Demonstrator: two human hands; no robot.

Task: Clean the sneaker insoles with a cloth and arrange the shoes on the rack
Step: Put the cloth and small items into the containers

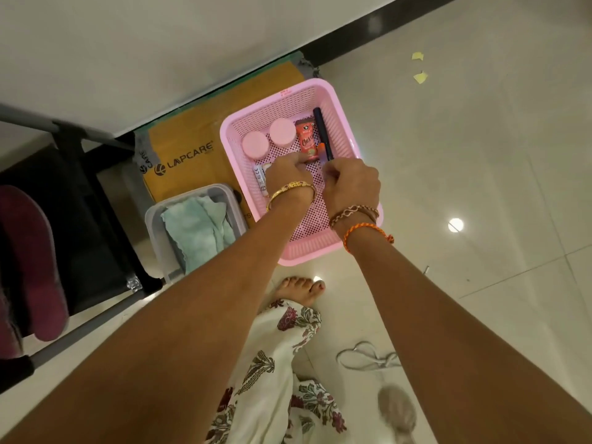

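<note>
**Hands over a perforated pink basket**

Both hands reach into a pink plastic basket (336, 100) with a perforated mesh floor. Left hand (285, 173), gold bangle at the wrist, curls its fingers near a small white tube (260, 179); whether it grips the tube cannot be told. Right hand (350, 184) is curled by a slim black pen-like stick (322, 133); its hold is unclear. Two round pink jars (267, 139) stand inside. A soft, crumpled teal cloth (195, 229) lies in a clear tub (153, 219) beside the basket. A maroon slipper (32, 261) rests on the dark metal rack (93, 193).

A home: tiled floor (480, 155), shoe rack (80, 219), bare foot (301, 288)
</note>
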